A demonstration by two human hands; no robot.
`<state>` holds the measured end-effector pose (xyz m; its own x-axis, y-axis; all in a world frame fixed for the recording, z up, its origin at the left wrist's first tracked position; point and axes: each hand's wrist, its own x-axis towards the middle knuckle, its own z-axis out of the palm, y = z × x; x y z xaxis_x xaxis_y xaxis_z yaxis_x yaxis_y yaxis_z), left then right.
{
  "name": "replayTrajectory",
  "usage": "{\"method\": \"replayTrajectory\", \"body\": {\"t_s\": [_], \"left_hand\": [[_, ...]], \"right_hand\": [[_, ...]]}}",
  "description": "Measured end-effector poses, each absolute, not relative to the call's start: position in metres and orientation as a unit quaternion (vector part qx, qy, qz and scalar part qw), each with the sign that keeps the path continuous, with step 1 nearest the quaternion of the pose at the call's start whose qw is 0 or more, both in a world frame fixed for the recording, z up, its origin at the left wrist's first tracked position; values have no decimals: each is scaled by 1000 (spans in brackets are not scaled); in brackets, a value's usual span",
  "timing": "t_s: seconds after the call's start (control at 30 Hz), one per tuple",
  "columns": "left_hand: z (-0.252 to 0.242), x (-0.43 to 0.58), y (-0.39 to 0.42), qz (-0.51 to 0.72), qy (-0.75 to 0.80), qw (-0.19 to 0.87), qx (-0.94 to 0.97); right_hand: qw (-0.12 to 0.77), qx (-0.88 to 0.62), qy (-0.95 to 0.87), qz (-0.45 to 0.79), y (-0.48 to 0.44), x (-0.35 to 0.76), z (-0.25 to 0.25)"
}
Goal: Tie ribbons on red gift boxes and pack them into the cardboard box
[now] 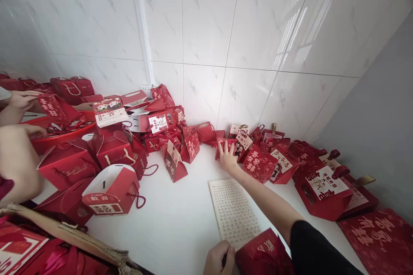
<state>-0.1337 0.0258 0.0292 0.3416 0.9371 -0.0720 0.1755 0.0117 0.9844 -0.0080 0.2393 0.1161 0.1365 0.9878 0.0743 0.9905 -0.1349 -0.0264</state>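
My right hand (227, 157) reaches out across the table, its fingers spread over the front and top of a small red gift box (220, 142) in the row along the wall. Its palm side is hidden. Low in the view, my left hand (220, 258) is curled into a loose fist; anything inside it is hidden. Just right of that fist stands a dark red gift box with a ribbon (263, 247), partly cut off by the frame. Between my hands lies a sheet of handwritten paper (234, 210), partly covered by this box.
Red gift boxes (258, 163) crowd the wall and right side. More, some open (111, 191), stand at left. A cardboard carton (64, 232) fills the lower left. Another person's hands (24, 102) hold a red box (56, 107) over a red basin (87, 120).
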Motion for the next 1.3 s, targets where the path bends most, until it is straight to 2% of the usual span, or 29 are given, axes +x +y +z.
{"method": "replayTrajectory", "body": {"t_s": [0.2,0.33,0.47,0.6,0.7,0.77,1.0,1.3], "left_hand": [[53,-141,22,337,430,538,642],[59,-144,22,364,418,546,628],[67,-149,10,449,399,528,600],[79,-149,-12,475,418,494,596],[85,-143,-22,434,453,496,600],[89,-137,-23,413,479,504,588],[101,-129,-8,344,482,515,620],[102,-135,-5,366,448,525,624]], "right_hand": [[57,-738,-670,54,247,-3,150],[80,-709,-693,103,179,24,170],[69,-683,-697,208,79,75,178],[232,-651,-597,407,-6,94,160],[351,-658,-508,431,-35,85,135],[399,-668,-460,428,-40,77,121],[469,-611,-387,507,-30,67,107],[551,-532,-333,550,-38,69,98]]}}
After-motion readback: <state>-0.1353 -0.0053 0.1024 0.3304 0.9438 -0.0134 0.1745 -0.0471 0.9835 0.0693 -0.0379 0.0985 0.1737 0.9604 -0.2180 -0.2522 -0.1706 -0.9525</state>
